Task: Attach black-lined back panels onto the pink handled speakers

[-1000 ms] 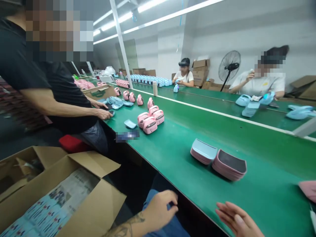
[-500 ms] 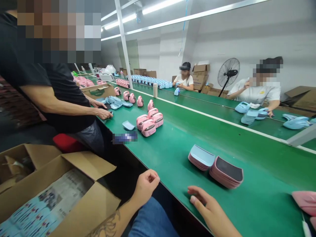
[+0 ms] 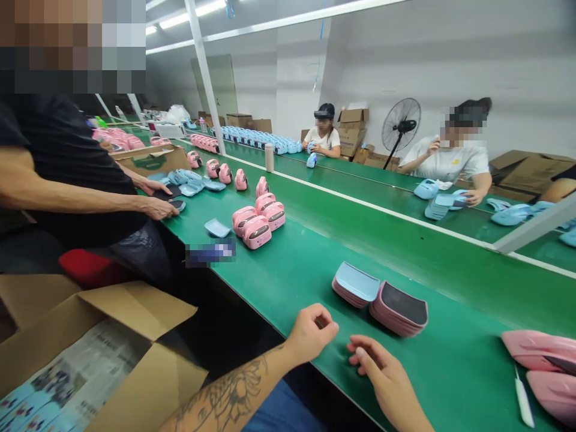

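My left hand (image 3: 310, 333), on a tattooed forearm, rests on the near edge of the green belt (image 3: 315, 264) with its fingers curled into a loose fist; nothing shows in it. Close beside it, my right hand (image 3: 380, 375) lies on the belt with fingers bent and slightly apart, holding nothing. Just beyond both hands lie two stacks of shell parts: one topped by a blue piece (image 3: 355, 283), the other pink with a dark inside (image 3: 399, 308). Pink shells (image 3: 537, 354) and a white tool (image 3: 523, 401) lie at the right edge.
A person in a black shirt (image 3: 67, 174) sits at my left, hands on the belt. Pink devices (image 3: 256, 219) stand further along it. An open cardboard box (image 3: 90, 354) with printed sheets is at lower left. Two co-workers sit across a second belt with blue parts (image 3: 438, 201); a fan (image 3: 400, 126) stands behind.
My left hand has moved from beside the belt up onto its edge, next to my right hand. The view has shifted a little to the right.
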A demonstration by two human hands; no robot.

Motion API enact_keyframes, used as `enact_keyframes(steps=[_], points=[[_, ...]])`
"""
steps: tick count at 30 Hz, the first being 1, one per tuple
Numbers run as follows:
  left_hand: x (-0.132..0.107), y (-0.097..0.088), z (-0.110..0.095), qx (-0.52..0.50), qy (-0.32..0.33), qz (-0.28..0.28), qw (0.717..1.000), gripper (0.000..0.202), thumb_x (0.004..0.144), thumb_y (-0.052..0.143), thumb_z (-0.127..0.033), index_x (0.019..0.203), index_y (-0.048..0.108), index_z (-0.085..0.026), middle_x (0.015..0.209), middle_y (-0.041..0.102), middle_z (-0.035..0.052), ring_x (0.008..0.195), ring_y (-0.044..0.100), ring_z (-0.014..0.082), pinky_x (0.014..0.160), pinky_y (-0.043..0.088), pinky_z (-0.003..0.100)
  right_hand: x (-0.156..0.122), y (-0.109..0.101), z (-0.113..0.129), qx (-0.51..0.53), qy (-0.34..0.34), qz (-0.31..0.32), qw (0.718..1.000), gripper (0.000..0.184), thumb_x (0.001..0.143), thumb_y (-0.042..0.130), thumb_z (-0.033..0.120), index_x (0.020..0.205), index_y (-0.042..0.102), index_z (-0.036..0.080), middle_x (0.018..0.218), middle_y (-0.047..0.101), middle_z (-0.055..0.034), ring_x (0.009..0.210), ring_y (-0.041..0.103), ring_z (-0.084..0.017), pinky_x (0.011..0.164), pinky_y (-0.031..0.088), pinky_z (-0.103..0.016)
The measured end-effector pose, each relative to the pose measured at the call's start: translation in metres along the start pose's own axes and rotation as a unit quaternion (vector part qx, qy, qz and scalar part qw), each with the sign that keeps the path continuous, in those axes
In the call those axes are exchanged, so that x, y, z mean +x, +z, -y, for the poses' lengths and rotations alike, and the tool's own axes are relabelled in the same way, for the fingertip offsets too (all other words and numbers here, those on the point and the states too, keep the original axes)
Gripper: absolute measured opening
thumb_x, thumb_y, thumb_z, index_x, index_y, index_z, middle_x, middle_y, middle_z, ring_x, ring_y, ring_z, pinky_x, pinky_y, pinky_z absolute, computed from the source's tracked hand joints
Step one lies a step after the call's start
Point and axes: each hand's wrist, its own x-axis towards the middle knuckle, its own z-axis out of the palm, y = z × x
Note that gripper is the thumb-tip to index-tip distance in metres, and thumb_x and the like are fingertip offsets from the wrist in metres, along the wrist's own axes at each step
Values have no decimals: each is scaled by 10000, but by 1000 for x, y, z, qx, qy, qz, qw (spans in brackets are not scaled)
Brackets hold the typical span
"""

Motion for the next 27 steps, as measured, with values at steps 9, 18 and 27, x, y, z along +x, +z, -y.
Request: enact_keyframes(steps=[9,18,27], points=[[5,20,5,-53,4,152,987,231,719,829,-276,674,634,-160,727,598,2,660,504,119,629,376,268,-9,13,-19,75,-3,-146,986,590,802,774,712,1041,806,174,966,836,-149,793,769,-278,693,627,-385],[19,-5,8,-305,-147,297,893,554,755,794,-599,597,470,-179,753,537,26,677,591,170,688,496,339,-17,30,-10,36,-123,-192,973,200,875,749,407,985,770,241,992,803,-95,877,754,-254,815,630,-422],[11,2,15,-389,-210,275,854,412,814,783,-420,645,515,-157,801,547,38,768,609,151,733,513,283,-6,51,-14,32,-221,-147,964,244,939,680,296,1179,702,264,1266,733,-120,1215,697,-298,1004,593,-502]])
